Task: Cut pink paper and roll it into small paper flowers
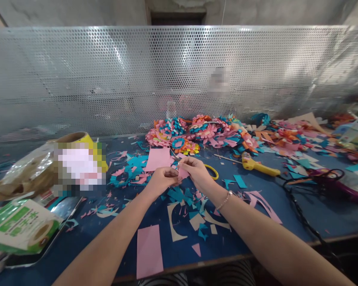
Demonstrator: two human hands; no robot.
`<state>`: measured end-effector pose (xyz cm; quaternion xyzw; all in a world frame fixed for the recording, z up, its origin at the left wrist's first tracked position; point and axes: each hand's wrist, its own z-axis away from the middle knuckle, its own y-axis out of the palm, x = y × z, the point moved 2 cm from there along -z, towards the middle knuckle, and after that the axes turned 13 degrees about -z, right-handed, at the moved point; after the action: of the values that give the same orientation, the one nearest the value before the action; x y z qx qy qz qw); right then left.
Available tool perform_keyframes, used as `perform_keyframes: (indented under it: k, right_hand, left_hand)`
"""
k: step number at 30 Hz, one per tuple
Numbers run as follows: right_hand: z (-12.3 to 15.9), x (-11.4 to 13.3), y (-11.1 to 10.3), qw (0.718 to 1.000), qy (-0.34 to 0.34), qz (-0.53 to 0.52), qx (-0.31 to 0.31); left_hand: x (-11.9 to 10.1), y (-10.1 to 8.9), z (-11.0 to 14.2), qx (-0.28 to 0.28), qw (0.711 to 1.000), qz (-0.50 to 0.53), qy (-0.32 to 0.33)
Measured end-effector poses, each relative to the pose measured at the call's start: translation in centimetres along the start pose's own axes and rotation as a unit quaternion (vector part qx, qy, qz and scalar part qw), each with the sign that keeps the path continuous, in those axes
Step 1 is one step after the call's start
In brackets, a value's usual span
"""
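Observation:
A small piece of pink paper (183,173) is pinched between my two hands above the middle of the table. My left hand (163,179) closes on its left side, fingertips curled. From the right, my right hand (196,171) grips it between thumb and fingers. Partly behind my right hand is a yellow ring handle (213,172), apparently of scissors; most of the tool is hidden. A pink rectangular sheet (157,159) lies just beyond my left hand. Another pink rectangle (149,252) rests near the front edge. Blue and pink scraps (179,195) are scattered beneath my hands.
Colourful fringed paper flowers (197,133) are heaped along the perforated metal panel (122,79). To the right lie a yellow glue gun (259,165) and a black cable (298,210). A roll of tape (83,139) and a green-white packet (24,226) sit at the left.

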<state>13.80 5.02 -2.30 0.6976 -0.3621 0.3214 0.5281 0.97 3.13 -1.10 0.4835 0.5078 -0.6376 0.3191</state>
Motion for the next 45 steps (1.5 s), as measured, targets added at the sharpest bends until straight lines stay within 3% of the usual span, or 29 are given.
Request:
perform_keyframes:
  k: [17, 27, 34, 45]
  right_hand:
    - [-0.3, -0.1, -0.2, 0.998, 0.000, 0.041, -0.039]
    - [-0.3, -0.1, -0.3, 0.999, -0.009, 0.017, -0.039]
    - [-0.5, -0.5, -0.5, 0.997, 0.003, 0.042, -0.063]
    - [-0.1, -0.1, 0.0, 0.997, -0.026, 0.074, -0.026]
  left_hand:
    - [0.3, -0.4, -0.3, 0.012, 0.998, -0.060, 0.027]
    - [0.0, -0.7, -0.3, -0.026, 0.997, -0.068, 0.024]
    - [0.8, -0.3, -0.5, 0.005, 0.997, -0.077, 0.008]
    - [-0.2, -0.2, -0.3, -0.049, 0.982, -0.147, 0.106]
